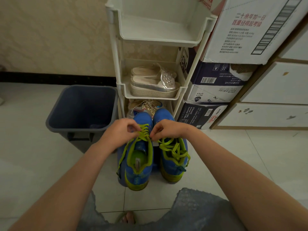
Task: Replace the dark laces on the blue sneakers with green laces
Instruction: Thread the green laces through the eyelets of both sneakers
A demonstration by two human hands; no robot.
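Left hand (pixel 120 131): fingers curled, green lace (pixel 144 130) pinched between thumb and fingertips on the left side of the lacing. Right hand (pixel 168 130): fingers curled, the lace pinched at the fingertips on the right side, just above the tongue. The hands are held close together, with the lace crossings between them.

Left sneaker (pixel 133 172) is located directly under the hands, toe pointing away. A loose lace end is seen trailing down its outer side, below the left wrist. Right sneaker (pixel 171 167) is set just beside it, under the right wrist. It is threaded with a second green lace (pixel 173 150), the ends lying loose over the opening.

Grey bin (pixel 81 107) is seen left of the left hand. White rack (pixel 166 42) stands beyond both hands, silver shoes (pixel 153 80) on its middle shelf. Boxes (pixel 233 30) are stacked beyond the right hand.
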